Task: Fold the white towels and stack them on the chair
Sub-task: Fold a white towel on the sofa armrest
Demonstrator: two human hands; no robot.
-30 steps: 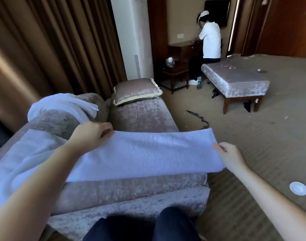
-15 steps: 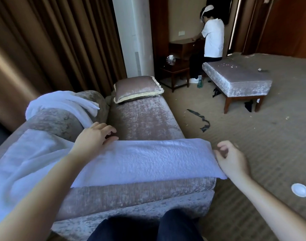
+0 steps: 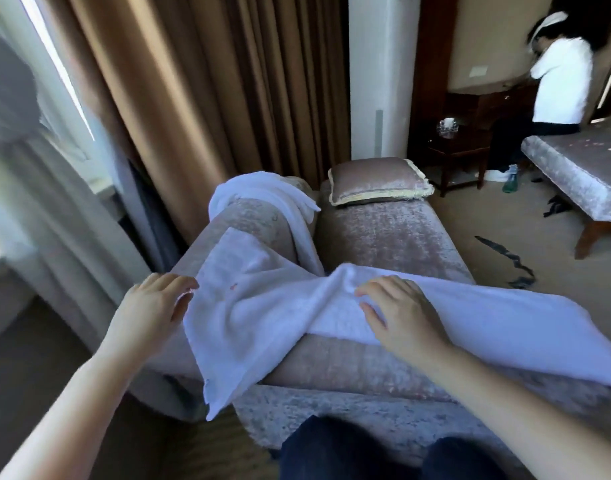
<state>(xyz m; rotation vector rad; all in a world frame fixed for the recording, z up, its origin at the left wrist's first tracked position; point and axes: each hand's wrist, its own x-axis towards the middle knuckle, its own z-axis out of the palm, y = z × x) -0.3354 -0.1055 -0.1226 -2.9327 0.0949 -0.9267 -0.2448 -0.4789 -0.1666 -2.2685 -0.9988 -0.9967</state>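
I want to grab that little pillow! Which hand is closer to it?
Right. The right hand rests on the white towel, straight across the seat from the pillow; the left hand is farther, out by the armrest.

place: hotel room | cues: floor-length curtains (image 3: 200,98) — velvet chaise (image 3: 383,244) — upholstered bench (image 3: 581,168)

Both arms reach forward from the lower edge of the view, and both forearms are bare. The left hand (image 3: 151,306) is palm down with the wrist nearly straight. Its fingers are straight, a little spread, and point to the upper right. The right hand (image 3: 397,317) is also flat and palm down, with fingers spread and pointing to the upper left. The two hands are near each other, not touching.
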